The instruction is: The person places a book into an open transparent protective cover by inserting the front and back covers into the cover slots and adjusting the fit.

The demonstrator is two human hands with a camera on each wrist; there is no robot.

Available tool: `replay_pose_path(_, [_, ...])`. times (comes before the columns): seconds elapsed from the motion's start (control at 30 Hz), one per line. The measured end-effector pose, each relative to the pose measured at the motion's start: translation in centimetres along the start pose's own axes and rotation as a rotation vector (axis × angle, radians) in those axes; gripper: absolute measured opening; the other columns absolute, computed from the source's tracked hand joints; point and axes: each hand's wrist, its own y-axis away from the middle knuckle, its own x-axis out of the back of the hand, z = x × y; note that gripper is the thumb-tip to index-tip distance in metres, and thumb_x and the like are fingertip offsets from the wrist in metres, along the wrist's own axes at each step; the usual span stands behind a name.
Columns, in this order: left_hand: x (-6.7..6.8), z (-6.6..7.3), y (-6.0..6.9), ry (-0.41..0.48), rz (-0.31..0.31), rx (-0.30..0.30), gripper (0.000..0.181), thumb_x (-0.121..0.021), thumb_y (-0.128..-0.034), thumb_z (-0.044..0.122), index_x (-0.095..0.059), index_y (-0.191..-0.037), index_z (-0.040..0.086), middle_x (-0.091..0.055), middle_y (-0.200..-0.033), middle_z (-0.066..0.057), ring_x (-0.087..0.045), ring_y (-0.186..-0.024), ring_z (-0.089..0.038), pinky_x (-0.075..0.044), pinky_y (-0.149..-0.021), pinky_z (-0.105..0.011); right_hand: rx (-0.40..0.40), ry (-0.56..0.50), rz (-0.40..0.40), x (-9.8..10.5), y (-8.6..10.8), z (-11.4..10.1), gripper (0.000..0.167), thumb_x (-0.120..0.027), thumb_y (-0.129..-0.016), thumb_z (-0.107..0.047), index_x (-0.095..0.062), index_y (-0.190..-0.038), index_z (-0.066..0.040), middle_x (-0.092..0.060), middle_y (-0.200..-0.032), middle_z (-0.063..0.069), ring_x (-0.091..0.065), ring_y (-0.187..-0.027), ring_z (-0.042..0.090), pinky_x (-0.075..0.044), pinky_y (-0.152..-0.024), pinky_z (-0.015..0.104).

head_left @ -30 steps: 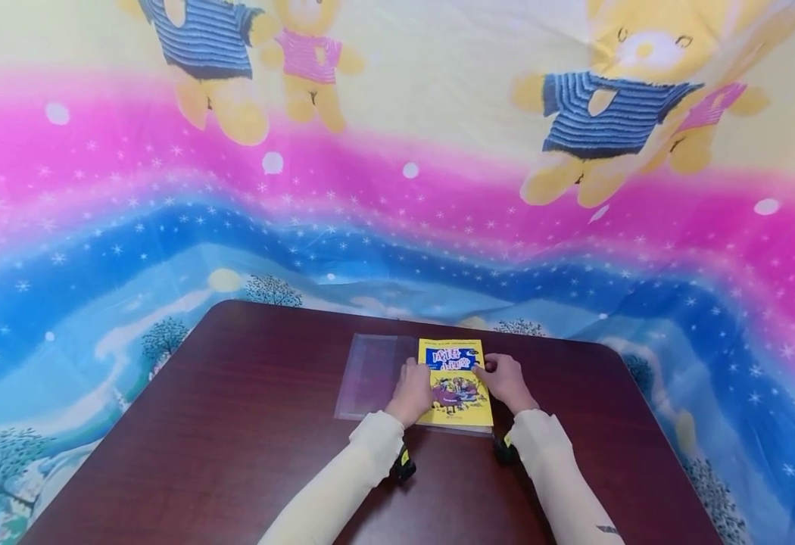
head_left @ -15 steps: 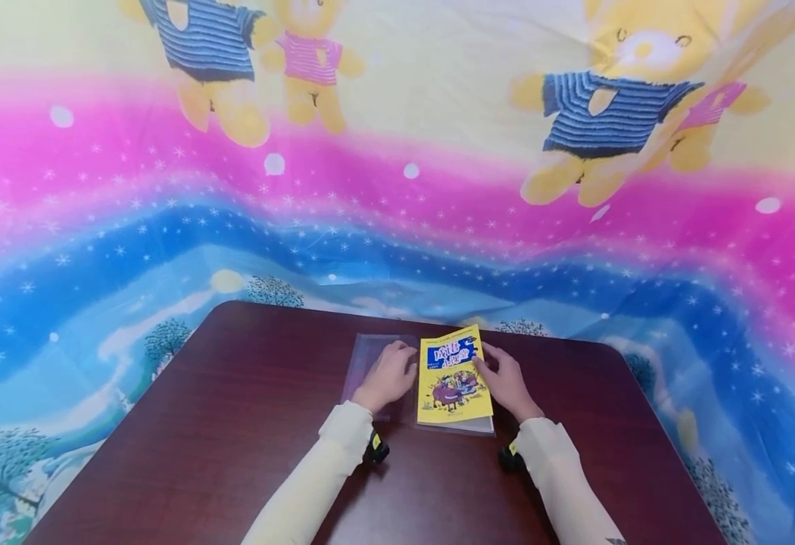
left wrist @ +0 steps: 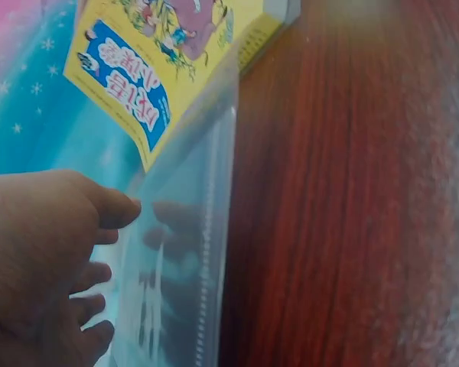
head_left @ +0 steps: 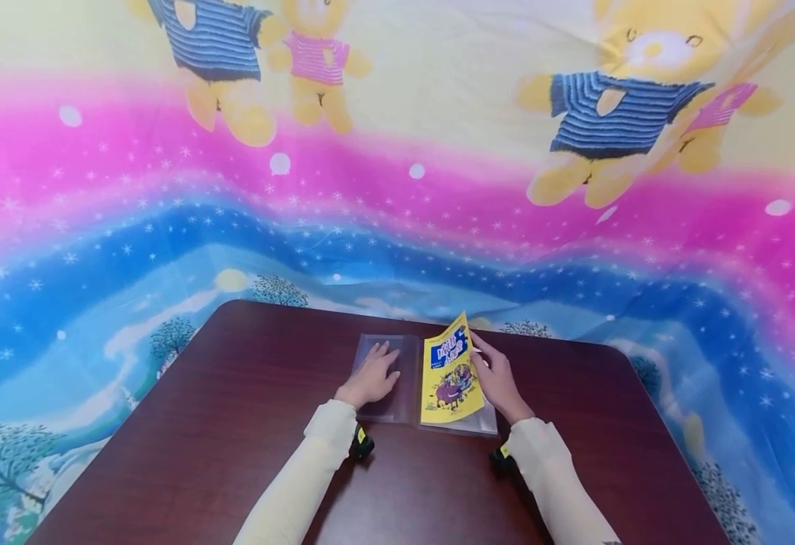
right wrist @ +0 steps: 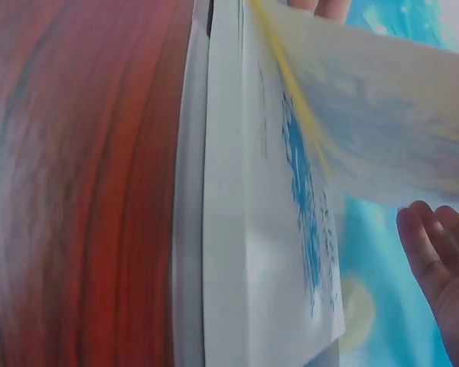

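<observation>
A yellow paperback book (head_left: 444, 390) with a blue title panel lies on the right half of a spread clear plastic book cover (head_left: 406, 405). My right hand (head_left: 498, 382) pinches the book's front cover by its outer edge, thumb on its printed face, and holds it raised. In the right wrist view, the first page (right wrist: 283, 229) with blue print shows below the lifted cover (right wrist: 390, 115). Over the plastic cover's left flap is my left hand (head_left: 370, 376), fingers spread and holding nothing. The left wrist view shows its fingers just above the clear plastic (left wrist: 180, 252); contact is unclear.
A dark red-brown wooden table (head_left: 234, 424) carries everything. Behind it hangs a cloth backdrop (head_left: 397, 212) printed with bears, snowflakes and trees. Black wrist cameras (head_left: 362, 443) sit at both cuffs.
My left hand has left the book and moved left over the plastic flap, its fingers spreading. The right hand has raised the book's front cover, which lay flat, and tilted it leftward.
</observation>
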Motion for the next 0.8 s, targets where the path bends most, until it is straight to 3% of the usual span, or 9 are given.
replay_pose_path(0.17, [-0.3,-0.4,-0.1,0.006,-0.032,0.002,0.056,-0.052,-0.107,0.024,-0.037,-0.157,0.004,-0.022,-0.167,-0.022,-0.012,-0.156,-0.041,-0.021,-0.124,-0.056,0.058,-0.02,-0.024,-0.7,-0.1,-0.6,0.048,-0.046,-0.11,-0.026,-0.042,-0.157,-0.02,-0.053,-0.151,0.015,-0.067,-0.113,0.035,-0.057,-0.093,0.043])
replay_pose_path(0.27, [-0.4,-0.6,-0.4,0.002,-0.054,0.009,0.06,-0.053,-0.1068,0.027,-0.033,-0.159,0.007,-0.019,-0.168,-0.02,-0.01,-0.157,-0.039,-0.018,-0.125,-0.056,0.09,-0.015,-0.018,-1.0,-0.2,-0.9,0.047,-0.05,-0.109,-0.022,-0.045,-0.155,-0.014,-0.049,-0.155,0.012,-0.054,-0.134,0.034,-0.041,-0.113,0.055])
replay_pose_path(0.33, [-0.6,-0.7,-0.6,0.01,-0.065,0.014,0.061,-0.053,-0.1065,0.029,-0.032,-0.16,0.009,-0.018,-0.169,-0.019,-0.009,-0.157,-0.038,-0.018,-0.125,-0.056,0.106,-0.006,-0.018,-1.1,-0.3,-1.2,0.046,-0.052,-0.107,-0.019,-0.047,-0.153,-0.011,-0.047,-0.156,0.011,-0.046,-0.142,0.033,-0.033,-0.118,0.058])
replay_pose_path(0.43, [-0.7,-0.9,-0.8,0.015,-0.09,0.035,0.061,-0.053,-0.1066,0.03,-0.031,-0.161,0.012,-0.015,-0.17,-0.017,-0.008,-0.157,-0.037,-0.02,-0.124,-0.056,0.109,-0.014,-0.041,-1.5,-0.5,-1.5,0.045,-0.054,-0.106,-0.012,-0.05,-0.15,-0.006,-0.046,-0.157,0.013,-0.039,-0.146,0.034,-0.028,-0.12,0.059])
replay_pose_path(0.6, [-0.9,-1.2,-0.7,0.012,-0.14,0.07,0.06,-0.052,-0.1068,0.031,-0.033,-0.16,0.012,-0.014,-0.17,-0.015,-0.008,-0.158,-0.034,-0.024,-0.124,-0.055,0.078,-0.042,-0.111,-2.4,-0.6,-1.9,0.042,-0.054,-0.105,-0.007,-0.052,-0.147,-0.001,-0.044,-0.157,0.018,-0.038,-0.147,0.037,-0.036,-0.116,0.056])
replay_pose_path(0.8, [-0.5,-1.4,-0.3,-0.014,-0.17,0.063,0.059,-0.052,-0.1072,0.03,-0.034,-0.159,0.01,-0.014,-0.17,-0.017,-0.009,-0.158,-0.035,-0.023,-0.124,-0.054,0.078,-0.013,-0.149,-3.4,-0.7,-2.1,0.04,-0.05,-0.108,-0.016,-0.054,-0.147,-0.007,-0.047,-0.156,0.012,-0.036,-0.149,0.032,-0.03,-0.12,0.051])
